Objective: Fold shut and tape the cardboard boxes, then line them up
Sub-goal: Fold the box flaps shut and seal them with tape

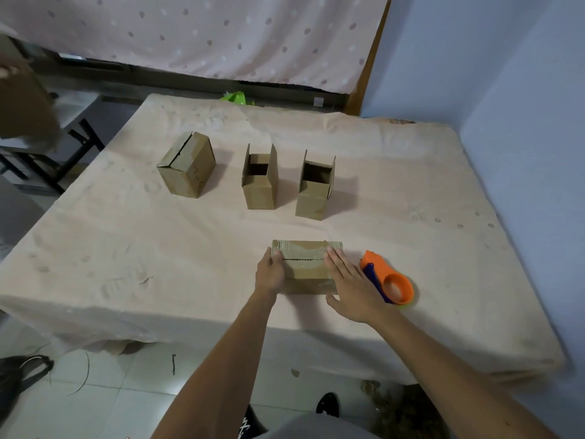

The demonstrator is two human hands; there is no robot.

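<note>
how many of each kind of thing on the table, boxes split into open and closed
closed boxes: 2
open boxes: 2
tape dispenser: 1
total: 5

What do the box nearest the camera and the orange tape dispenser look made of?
Near box: corrugated cardboard, matte brown; wavy fluting shows along its top flap edges. Tape dispenser: probably moulded plastic, smooth orange shell with a dark blue part.

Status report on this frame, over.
Left hand grips near box, right hand flat on it. Flaps folded shut. Tape dispenser beside right hand, nothing blocking.
</note>
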